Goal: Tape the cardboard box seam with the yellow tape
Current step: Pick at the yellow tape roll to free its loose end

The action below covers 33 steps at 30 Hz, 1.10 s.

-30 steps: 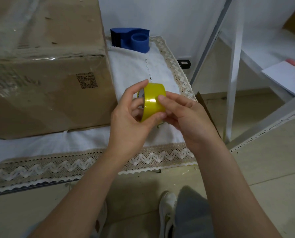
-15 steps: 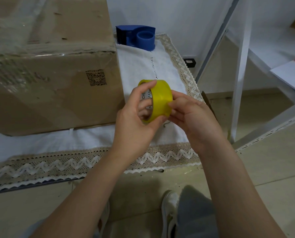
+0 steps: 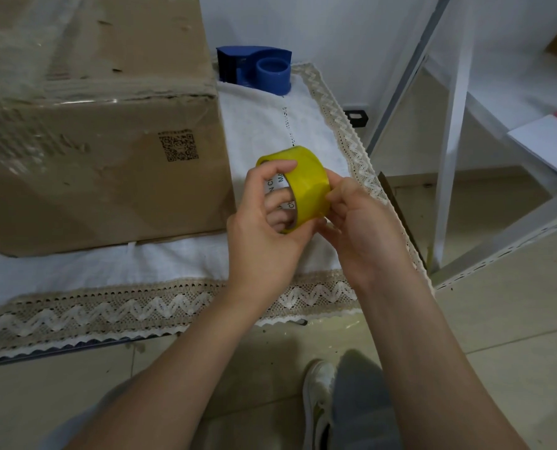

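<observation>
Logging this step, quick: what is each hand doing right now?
Left hand: holds the yellow tape roll, fingers through its core.
Right hand: fingertips pinch at the roll's outer face.

Brightness: even, soft indoor light, moderately bright, a little dull and cool.
Shadows: faint; a soft one lies under the cardboard box point(image 3: 92, 141) on the white cloth point(image 3: 270, 125).
Glare: pale sheen on clear film across the box top; a small highlight on the yellow tape roll point(image 3: 306, 183).
Blur: the shelf frame point(image 3: 452, 125) at right and the box's far top look smeared.
Distortion: wide-angle bending; straight edges lean outward toward the corners.
</observation>
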Available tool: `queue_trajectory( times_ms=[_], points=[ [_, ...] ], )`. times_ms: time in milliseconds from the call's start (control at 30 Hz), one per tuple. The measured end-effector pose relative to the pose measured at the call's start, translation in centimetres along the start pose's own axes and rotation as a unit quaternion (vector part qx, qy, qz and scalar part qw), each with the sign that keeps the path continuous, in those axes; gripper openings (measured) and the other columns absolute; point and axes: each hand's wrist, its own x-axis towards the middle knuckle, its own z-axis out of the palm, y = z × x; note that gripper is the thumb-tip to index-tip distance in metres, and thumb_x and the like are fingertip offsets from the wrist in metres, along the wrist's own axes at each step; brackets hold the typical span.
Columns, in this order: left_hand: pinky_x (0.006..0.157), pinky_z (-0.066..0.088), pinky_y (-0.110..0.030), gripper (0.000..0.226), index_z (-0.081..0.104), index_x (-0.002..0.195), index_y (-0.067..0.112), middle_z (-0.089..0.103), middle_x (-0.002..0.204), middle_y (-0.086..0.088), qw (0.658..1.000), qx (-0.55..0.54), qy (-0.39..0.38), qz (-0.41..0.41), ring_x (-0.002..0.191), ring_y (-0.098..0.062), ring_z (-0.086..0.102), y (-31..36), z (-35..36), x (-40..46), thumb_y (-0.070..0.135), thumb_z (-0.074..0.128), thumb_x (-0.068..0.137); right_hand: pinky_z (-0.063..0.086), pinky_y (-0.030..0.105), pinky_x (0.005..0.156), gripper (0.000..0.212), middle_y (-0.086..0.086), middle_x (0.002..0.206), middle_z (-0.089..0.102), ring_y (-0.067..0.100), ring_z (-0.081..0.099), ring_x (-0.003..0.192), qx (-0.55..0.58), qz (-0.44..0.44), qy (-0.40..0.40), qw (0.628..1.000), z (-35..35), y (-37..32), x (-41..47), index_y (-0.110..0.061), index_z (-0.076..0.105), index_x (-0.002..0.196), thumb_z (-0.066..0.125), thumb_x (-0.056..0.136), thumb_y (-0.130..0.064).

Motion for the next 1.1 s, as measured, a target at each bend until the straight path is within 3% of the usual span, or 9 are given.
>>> queue_trajectory(
  times_ms=[200, 300, 367, 467, 567, 733, 900, 1033, 1100],
  points=[
    [0.073, 0.063, -0.031, 0.074, 0.05, 0.114, 0.038, 0.074, 0.102, -0.005, 1.0, -0.004, 0.002, -0.003, 0.079, -0.017, 0.076, 0.3, -0.1, 0.0, -0.008, 0.085, 0.068, 0.049, 0.023, 0.072, 0.05, 0.0, 0.087, 0.068, 0.014, 0.057, 0.082, -0.01, -0.012, 0.004, 1.0, -0.2, -0.1, -0.1, -0.015, 0.077, 0.106, 0.042, 0.079, 0.007],
    [0.074, 0.062, -0.028, 0.075, 0.049, 0.115, 0.04, 0.074, 0.103, -0.002, 1.0, 0.002, 0.001, -0.003, 0.081, -0.014, 0.076, 0.6, -0.1, 0.1, -0.006, 0.085, 0.069, 0.048, 0.026, 0.078, 0.054, -0.001, 0.092, 0.069, 0.012, 0.057, 0.084, -0.011, -0.017, -0.048, 0.999, -0.5, -0.3, -0.1, -0.016, 0.074, 0.113, 0.036, 0.08, 0.005],
    [0.076, 0.062, -0.027, 0.073, 0.05, 0.116, 0.039, 0.074, 0.104, -0.001, 1.0, -0.004, 0.003, -0.007, 0.081, -0.013, 0.076, 0.7, -0.1, 0.3, -0.006, 0.085, 0.069, 0.046, 0.029, 0.081, 0.041, 0.0, 0.092, 0.068, 0.012, 0.057, 0.084, 0.004, -0.012, -0.086, 0.996, -0.6, -0.7, -0.2, -0.017, 0.074, 0.11, 0.04, 0.089, -0.007],
    [0.073, 0.062, -0.028, 0.071, 0.051, 0.119, 0.032, 0.076, 0.102, -0.003, 0.999, -0.027, 0.006, -0.021, 0.076, -0.016, 0.076, 0.6, -0.2, 0.4, -0.008, 0.084, 0.07, 0.051, 0.035, 0.087, 0.016, 0.001, 0.096, 0.071, 0.013, 0.063, 0.09, -0.012, -0.011, -0.081, 0.997, -0.5, -0.7, -0.5, -0.021, 0.075, 0.1, 0.066, 0.089, -0.027],
    [0.072, 0.063, -0.031, 0.069, 0.051, 0.119, 0.029, 0.076, 0.102, -0.003, 0.999, -0.037, -0.002, -0.022, 0.075, -0.018, 0.077, 0.5, -0.2, 0.5, -0.011, 0.081, 0.072, 0.052, 0.026, 0.082, 0.03, -0.004, 0.098, 0.074, 0.007, 0.066, 0.087, -0.023, -0.036, -0.075, 0.996, -0.6, -0.3, -0.4, -0.018, 0.071, 0.116, 0.07, 0.087, -0.017],
    [0.068, 0.06, -0.026, 0.067, 0.051, 0.121, 0.025, 0.076, 0.106, -0.006, 0.998, -0.058, -0.005, -0.028, 0.077, -0.017, 0.077, 0.6, -0.6, 0.9, -0.013, 0.079, 0.074, 0.055, 0.019, 0.075, 0.037, -0.004, 0.098, 0.075, 0.005, 0.07, 0.086, -0.025, -0.055, -0.117, 0.991, -0.9, -0.9, -0.4, -0.014, 0.066, 0.125, 0.061, 0.091, -0.002],
    [0.069, 0.061, -0.028, 0.068, 0.051, 0.125, 0.022, 0.076, 0.107, -0.007, 0.997, -0.063, -0.017, -0.034, 0.078, -0.016, 0.076, 0.8, -0.8, 1.1, -0.015, 0.076, 0.075, 0.054, 0.015, 0.066, 0.033, -0.006, 0.089, 0.076, 0.002, 0.071, 0.079, -0.034, -0.08, -0.126, 0.988, -1.0, -0.9, -0.5, -0.017, 0.067, 0.117, 0.06, 0.091, 0.002],
    [0.078, 0.063, -0.033, 0.072, 0.049, 0.133, 0.021, 0.075, 0.11, -0.008, 0.997, -0.06, -0.027, -0.037, 0.086, -0.017, 0.077, 0.7, -0.8, 1.1, -0.011, 0.078, 0.075, 0.056, 0.019, 0.078, 0.031, -0.003, 0.094, 0.077, 0.009, 0.071, 0.09, -0.051, -0.095, -0.113, 0.988, -1.2, -0.9, -0.3, -0.016, 0.069, 0.116, 0.062, 0.091, 0.001],
    [0.079, 0.062, -0.031, 0.074, 0.047, 0.136, 0.021, 0.075, 0.111, -0.008, 0.997, -0.055, -0.032, -0.036, 0.088, -0.016, 0.076, 0.8, -0.9, 1.1, -0.008, 0.079, 0.076, 0.053, 0.013, 0.066, 0.028, -0.006, 0.087, 0.077, 0.005, 0.071, 0.08, -0.059, -0.109, -0.102, 0.987, -1.1, -0.9, -0.4, -0.018, 0.07, 0.111, 0.063, 0.091, 0.0]
  ],
)
